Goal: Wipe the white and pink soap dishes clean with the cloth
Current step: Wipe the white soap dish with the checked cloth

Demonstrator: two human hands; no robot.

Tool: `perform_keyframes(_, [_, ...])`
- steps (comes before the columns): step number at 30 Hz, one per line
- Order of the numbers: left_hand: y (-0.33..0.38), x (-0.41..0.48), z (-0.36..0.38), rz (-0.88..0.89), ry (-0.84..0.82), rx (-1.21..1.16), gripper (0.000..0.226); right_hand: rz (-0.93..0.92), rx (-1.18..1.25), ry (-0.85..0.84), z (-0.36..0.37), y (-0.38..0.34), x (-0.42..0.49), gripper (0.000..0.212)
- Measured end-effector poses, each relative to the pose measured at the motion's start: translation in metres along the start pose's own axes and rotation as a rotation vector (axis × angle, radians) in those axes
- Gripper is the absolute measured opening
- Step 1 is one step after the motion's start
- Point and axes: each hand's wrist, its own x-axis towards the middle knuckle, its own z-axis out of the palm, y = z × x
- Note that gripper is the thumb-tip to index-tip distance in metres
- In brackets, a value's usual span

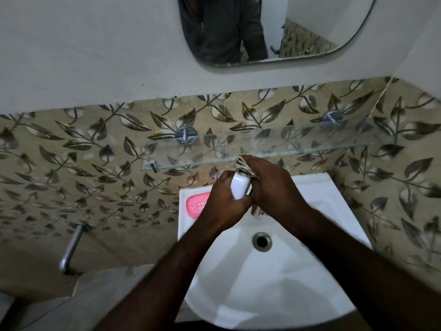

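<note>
Both hands meet above the back rim of the white basin (pixel 317 201), just under the front edge of the glass shelf (pixel 262 149). The left hand (pixel 224 201) has its grip clamped on the white soap dish (pixel 239 186), which is held tilted and clear of the basin. The right hand (pixel 269 185) has its grip closed on the cloth (pixel 243 167) and presses it against the dish — cloth shows bunched above the fingers and hangs below the palm.

The pink soap dish (pixel 196 204) lies on the basin's back left corner, close to the rim edge and partly hidden by the left hand. The bowl around the drain (pixel 262 241) lies open beneath the forearms — the tiled wall (pixel 83 163) stands close behind.
</note>
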Motion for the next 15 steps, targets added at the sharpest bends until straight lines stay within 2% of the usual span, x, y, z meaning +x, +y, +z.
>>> perform_keyframes(2, [0.001, 0.003, 0.0, -0.01, -0.012, -0.035, 0.038, -0.029, -0.035, 0.016, 0.002, -0.007, -0.003, 0.058])
perform_keyframes(5, [0.002, 0.004, -0.001, 0.03, -0.042, -0.084, 0.031, -0.207, -0.151, -0.018, 0.009, -0.005, -0.009, 0.061])
perform_keyframes(8, [-0.001, 0.004, 0.001, 0.03, -0.015, 0.003, 0.046, -0.014, -0.04, -0.014, -0.004, 0.003, 0.002, 0.058])
perform_keyframes(10, [0.0, 0.005, 0.001, 0.01, -0.014, -0.008, 0.045, 0.007, -0.066, 0.015, -0.006, -0.003, 0.003, 0.053])
perform_keyframes(13, [-0.001, 0.007, 0.0, 0.039, -0.024, -0.1, 0.026, -0.192, -0.193, -0.002, 0.006, -0.019, -0.005, 0.054])
perform_keyframes(15, [-0.001, 0.007, -0.003, 0.033, 0.004, -0.121, 0.032, -0.219, -0.158, -0.021, 0.003, -0.017, -0.002, 0.054])
